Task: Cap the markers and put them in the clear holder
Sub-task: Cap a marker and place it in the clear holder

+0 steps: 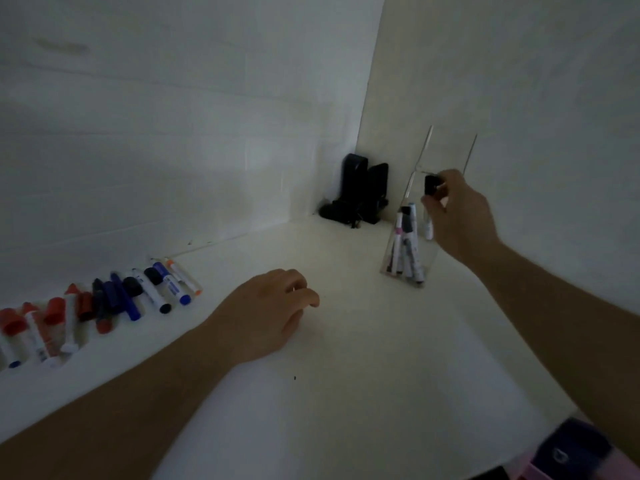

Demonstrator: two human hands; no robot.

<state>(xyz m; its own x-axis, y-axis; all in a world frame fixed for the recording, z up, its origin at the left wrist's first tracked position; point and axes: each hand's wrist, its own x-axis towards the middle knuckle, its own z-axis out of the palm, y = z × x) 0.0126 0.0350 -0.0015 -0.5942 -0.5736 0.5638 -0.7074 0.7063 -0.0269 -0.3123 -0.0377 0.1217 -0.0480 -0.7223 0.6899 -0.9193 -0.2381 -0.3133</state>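
A tall clear holder (429, 261) stands on the white table at the right, with several capped markers (405, 244) upright inside it. My right hand (460, 216) is at the holder's opening, shut on a black-capped marker (430, 188) whose white body points down into the holder. My left hand (273, 313) rests palm down on the table in the middle, fingers loosely curled, holding nothing. A row of red, blue, black and orange markers and caps (114, 299) lies along the wall at the left.
A black object (360, 192) stands in the far corner where the two white walls meet. The table's near edge runs at the bottom right, with a dark and pink item (571, 452) below it.
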